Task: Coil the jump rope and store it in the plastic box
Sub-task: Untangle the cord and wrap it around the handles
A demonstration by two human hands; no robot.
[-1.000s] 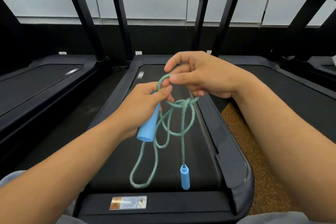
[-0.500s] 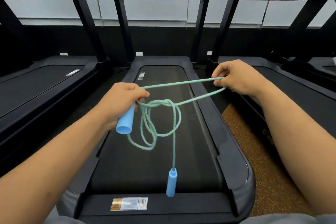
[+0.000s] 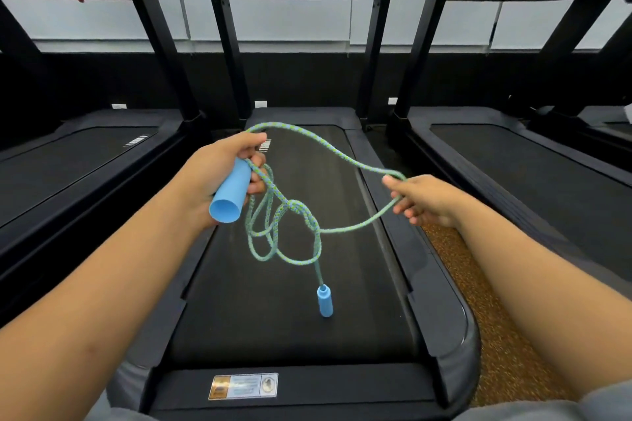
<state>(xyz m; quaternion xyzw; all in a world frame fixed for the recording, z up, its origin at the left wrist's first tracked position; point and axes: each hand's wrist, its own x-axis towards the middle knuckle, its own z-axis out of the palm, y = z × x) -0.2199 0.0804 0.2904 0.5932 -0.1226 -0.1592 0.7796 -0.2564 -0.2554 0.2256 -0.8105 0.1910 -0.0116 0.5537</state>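
Note:
The jump rope [image 3: 342, 155] is a green-and-blue braided cord with two light blue handles. My left hand [image 3: 222, 171] grips one blue handle [image 3: 229, 196] together with several hanging loops of cord. A loose knot [image 3: 301, 210] sits in the loops below that hand. My right hand [image 3: 422, 200] is out to the right, its fingers hooked around a long slack loop of the cord. The second handle [image 3: 325, 301] dangles low over the treadmill belt. No plastic box is in view.
I am at the rear end of a black treadmill [image 3: 294, 345], with another treadmill [image 3: 68, 161] to the left and a third treadmill [image 3: 533, 161] to the right. A strip of brown speckled floor [image 3: 478, 301] runs along the right side.
The loop stretched taut to the right has gone slack and arches upward. My left hand rose and tilted the handle. My right hand dropped lower with its fingers loosened.

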